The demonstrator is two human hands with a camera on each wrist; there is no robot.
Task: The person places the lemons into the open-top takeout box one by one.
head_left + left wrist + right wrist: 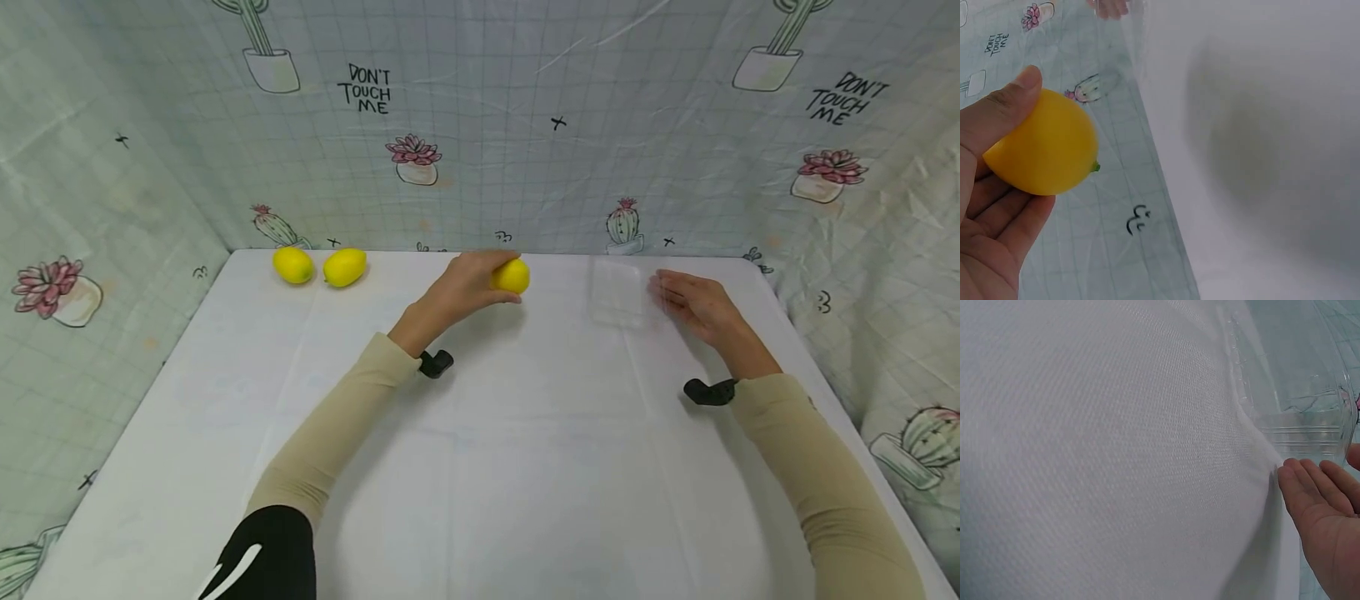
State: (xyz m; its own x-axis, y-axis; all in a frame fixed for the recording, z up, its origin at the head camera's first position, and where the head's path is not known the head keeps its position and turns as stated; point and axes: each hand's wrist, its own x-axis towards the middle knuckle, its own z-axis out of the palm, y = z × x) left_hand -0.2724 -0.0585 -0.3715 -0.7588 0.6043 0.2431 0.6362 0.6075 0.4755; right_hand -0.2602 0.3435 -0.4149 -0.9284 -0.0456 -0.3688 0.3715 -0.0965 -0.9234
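Observation:
My left hand (465, 285) grips a yellow lemon (512, 276) between thumb and fingers. In the left wrist view, the lemon (1047, 144) has its green stem end pointing away from the palm, and its shadow falls on the white table. On the right stands a clear plastic container (617, 292), faint against the white surface. My right hand (697, 308) is at its right side with fairly straight fingers. The right wrist view has these fingertips (1291, 467) right at the lower edge of the container (1297, 419), the thumb partly out of frame.
Two more lemons lie at the table's back left: one lemon (293, 265) near the corner and another lemon (345, 267) just right of it. A patterned curtain (480, 125) rises behind the white table (525, 467) and along both sides.

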